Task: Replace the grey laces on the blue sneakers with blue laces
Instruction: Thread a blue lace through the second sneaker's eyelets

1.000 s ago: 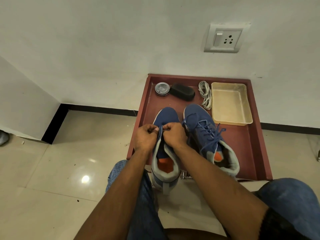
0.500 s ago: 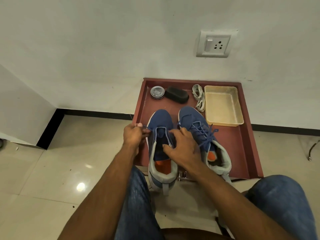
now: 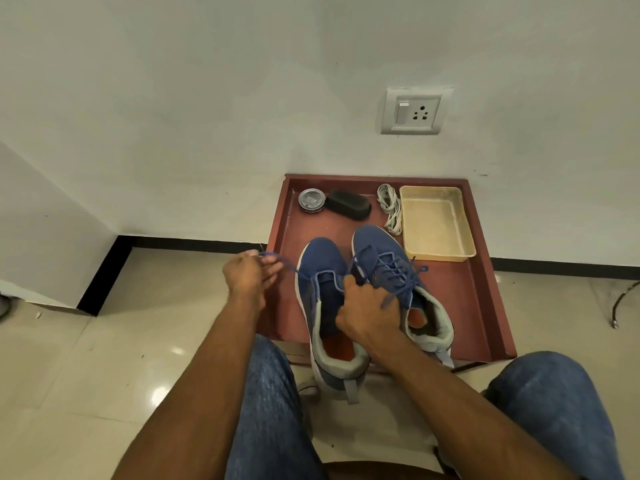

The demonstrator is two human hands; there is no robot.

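Two blue sneakers stand side by side in a red-brown tray (image 3: 481, 306). The left sneaker (image 3: 322, 268) has an open tongue and one blue lace (image 3: 289, 266) running out of its left side. My left hand (image 3: 249, 277) pinches the end of that lace and holds it taut out to the left of the shoe. My right hand (image 3: 363, 306) grips the left sneaker's right eyelet edge. The right sneaker (image 3: 377, 247) is laced with a blue lace tied loosely. A bundle of grey laces (image 3: 390, 209) lies at the back of the tray.
A round tin (image 3: 311, 200), a black brush (image 3: 348, 204) and a beige plastic tray (image 3: 438, 223) sit along the back of the red tray. A white wall with a socket (image 3: 414, 112) rises behind. My knees in jeans flank the shoes over a glossy tiled floor.
My hands were together over the left sneaker's tongue. My left hand has moved out to the left, drawing the blue lace with it, and my right hand has shifted down onto the shoe's right edge.
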